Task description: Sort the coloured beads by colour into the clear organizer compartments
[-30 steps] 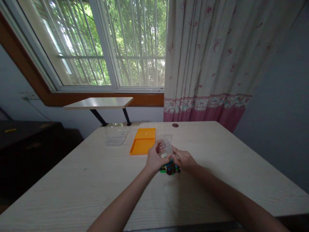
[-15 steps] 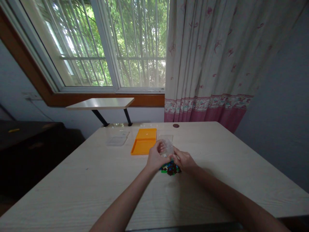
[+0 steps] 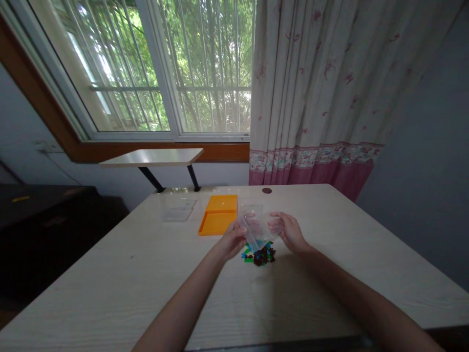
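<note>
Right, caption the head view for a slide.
Left hand holding a clear container by small brown, green and blue pieces, right hand alongside, orange tray behind.

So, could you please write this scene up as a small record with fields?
left hand: holding a clear container
right hand: at the container's right side, contact unclear
small pieces: brown, green and blue, piled on the table below the container
orange tray: beyond the left hand
clear box: left of the orange tray
background: window, curtain
</note>
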`<state>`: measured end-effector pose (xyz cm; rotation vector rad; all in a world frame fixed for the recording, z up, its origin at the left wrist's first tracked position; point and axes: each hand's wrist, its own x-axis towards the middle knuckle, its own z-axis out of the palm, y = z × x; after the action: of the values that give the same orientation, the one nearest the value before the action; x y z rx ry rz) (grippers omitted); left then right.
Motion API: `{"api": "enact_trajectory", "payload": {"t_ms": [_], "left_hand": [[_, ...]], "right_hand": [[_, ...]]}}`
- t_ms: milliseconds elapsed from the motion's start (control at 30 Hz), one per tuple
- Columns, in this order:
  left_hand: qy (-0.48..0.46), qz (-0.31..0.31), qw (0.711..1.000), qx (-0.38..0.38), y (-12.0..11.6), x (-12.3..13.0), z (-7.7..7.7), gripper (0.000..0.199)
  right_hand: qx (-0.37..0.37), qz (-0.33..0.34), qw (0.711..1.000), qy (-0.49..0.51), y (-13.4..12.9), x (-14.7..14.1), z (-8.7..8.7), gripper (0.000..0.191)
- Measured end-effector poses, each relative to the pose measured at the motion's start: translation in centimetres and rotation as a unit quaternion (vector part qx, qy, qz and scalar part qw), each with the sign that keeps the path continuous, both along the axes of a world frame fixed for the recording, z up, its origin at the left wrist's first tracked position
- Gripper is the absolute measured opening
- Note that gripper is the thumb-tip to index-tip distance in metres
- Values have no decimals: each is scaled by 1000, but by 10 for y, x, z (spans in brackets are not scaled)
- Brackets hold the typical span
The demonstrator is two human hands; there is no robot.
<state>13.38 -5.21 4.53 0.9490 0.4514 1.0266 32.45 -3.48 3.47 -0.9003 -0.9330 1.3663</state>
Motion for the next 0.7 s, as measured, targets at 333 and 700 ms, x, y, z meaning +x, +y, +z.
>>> {"api": "enact_trajectory", "payload": {"t_ms": [333,700], "left_hand": [[6,-84,996,17,-8,-5,7,70],[-27,85,996,-2,3,4,-5,63]], "right_hand": [[-108,130,982,80,2,5,-2,17],[78,147,985,-52,10,17,-12,55]]}}
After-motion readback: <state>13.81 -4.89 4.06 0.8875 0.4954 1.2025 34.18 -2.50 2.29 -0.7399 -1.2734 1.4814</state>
